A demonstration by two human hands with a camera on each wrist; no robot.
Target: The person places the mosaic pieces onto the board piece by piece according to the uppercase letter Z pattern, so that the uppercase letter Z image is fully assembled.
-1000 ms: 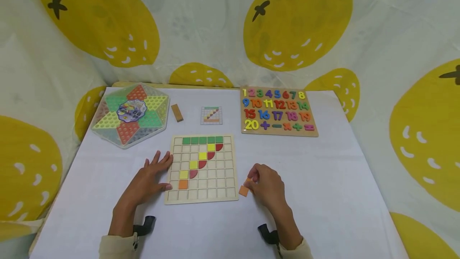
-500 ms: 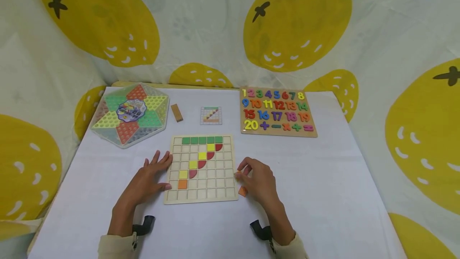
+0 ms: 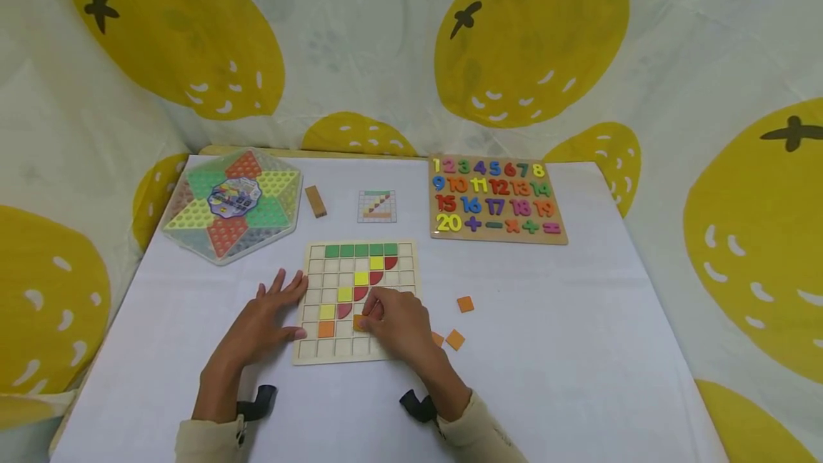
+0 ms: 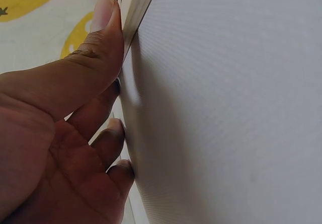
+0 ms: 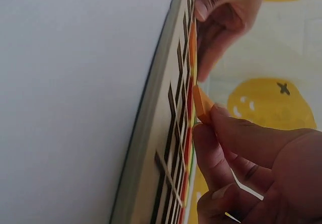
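Observation:
A wooden grid board (image 3: 343, 348) lies in the middle of the head view. Green squares (image 3: 362, 251) run along its top row; yellow squares (image 3: 345, 294) and red quarter-round pieces (image 3: 361, 294) step down diagonally to one orange square (image 3: 326, 329). Thumb and fingers of my right hand (image 3: 403, 324) pinch another orange square tile (image 5: 202, 103) over the lower middle cells. In the right wrist view this tile is tilted. My left hand (image 3: 266, 316), fingers spread, rests against the board's left edge, and its thumb touches the rim in the left wrist view.
Loose orange tiles (image 3: 466, 304) lie right of the board, one partly behind the right forearm. Farther back are a small pattern card (image 3: 377, 206), a wooden block (image 3: 316, 201), a hexagonal star game board (image 3: 234, 206) and a number puzzle board (image 3: 498, 198).
My right hand has picked up an orange tile from the table right of the board and carried it left over the grid. My left hand stays in place.

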